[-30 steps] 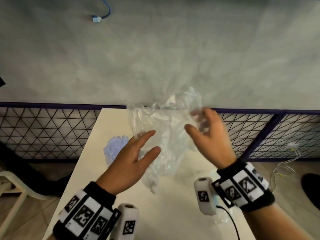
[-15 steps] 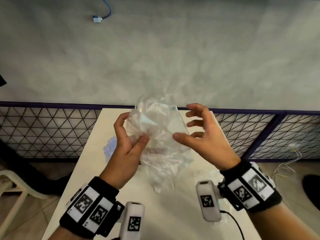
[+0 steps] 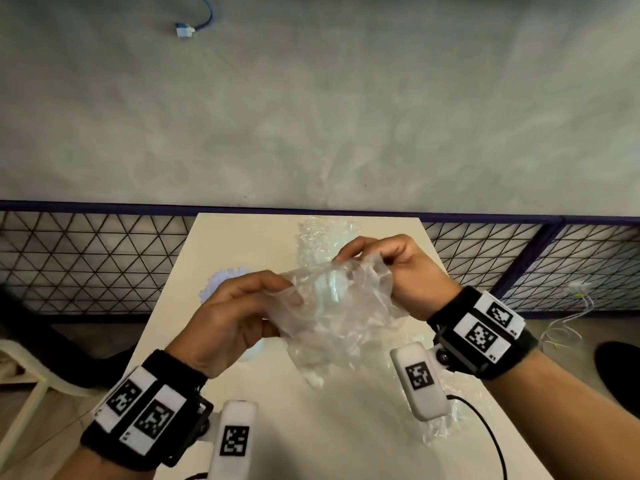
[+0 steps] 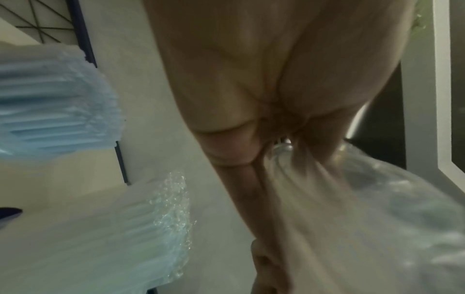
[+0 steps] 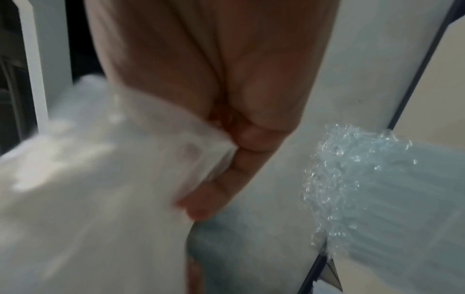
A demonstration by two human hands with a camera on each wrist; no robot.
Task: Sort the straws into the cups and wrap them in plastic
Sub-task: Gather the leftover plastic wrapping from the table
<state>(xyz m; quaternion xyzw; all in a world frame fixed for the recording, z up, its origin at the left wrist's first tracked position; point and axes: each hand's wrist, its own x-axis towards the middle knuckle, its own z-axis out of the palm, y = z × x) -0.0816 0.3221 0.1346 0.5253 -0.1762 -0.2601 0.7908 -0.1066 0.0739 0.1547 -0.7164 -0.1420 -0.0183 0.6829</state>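
Observation:
Both hands hold a crumpled clear plastic sheet (image 3: pixel 332 306) above the middle of the white table (image 3: pixel 249 237). My left hand (image 3: pixel 277 292) pinches its left edge between thumb and fingers. My right hand (image 3: pixel 353 254) pinches the upper right edge with curled fingers. The sheet (image 4: pixel 377 218) hangs down from the left fingers and appears as a pale blur (image 5: pixel 88 189) in the right wrist view. A bundle of clear straws (image 3: pixel 323 240) stands behind the hands, and a bundle of blue straws (image 3: pixel 221 282) stands to the left, partly hidden by my left hand. The straws' cups are hidden.
More clear plastic (image 3: pixel 446 420) lies near the table's right front edge, under my right wrist. A black cable (image 3: pixel 485 427) runs off there. A purple-framed wire-mesh fence (image 3: pixel 86 258) stands behind the table, with a grey wall above. A white chair (image 3: pixel 20 382) stands at the left.
Both hands have dropped lower and closed on the plastic sheet. The right hand, open half a second ago, now pinches the sheet's upper edge, and the sheet is stretched between the hands.

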